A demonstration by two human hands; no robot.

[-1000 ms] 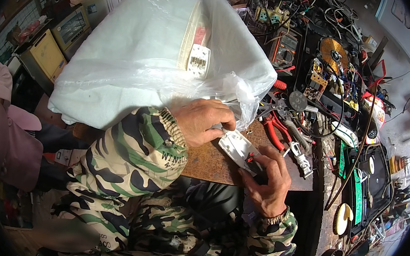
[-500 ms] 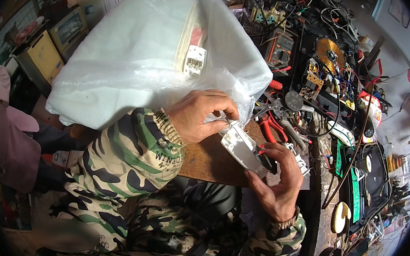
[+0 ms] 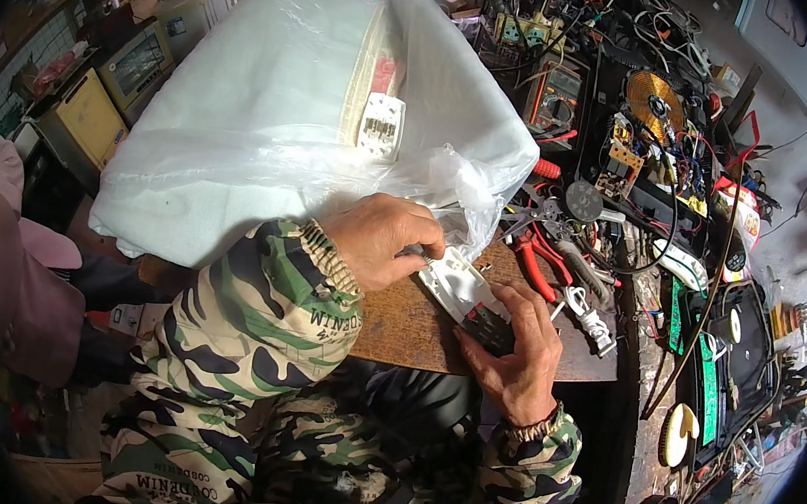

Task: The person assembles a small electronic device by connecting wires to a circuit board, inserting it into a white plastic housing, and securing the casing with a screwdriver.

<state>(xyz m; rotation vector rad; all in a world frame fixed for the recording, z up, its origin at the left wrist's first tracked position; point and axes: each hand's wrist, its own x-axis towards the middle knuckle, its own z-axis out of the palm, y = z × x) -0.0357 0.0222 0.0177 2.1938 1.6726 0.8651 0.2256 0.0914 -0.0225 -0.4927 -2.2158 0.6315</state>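
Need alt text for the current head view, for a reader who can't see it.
A person's right hand holds the near end of a white plastic case with a black part, over a wooden table; the left hand is at its far end. Beyond sits a large plastic-wrapped bundle; red-handled pliers lie to the right.

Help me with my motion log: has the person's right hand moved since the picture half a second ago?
Yes, leftward: judged against the white cord bundle, which it partly covered then, the right hand has shifted away.
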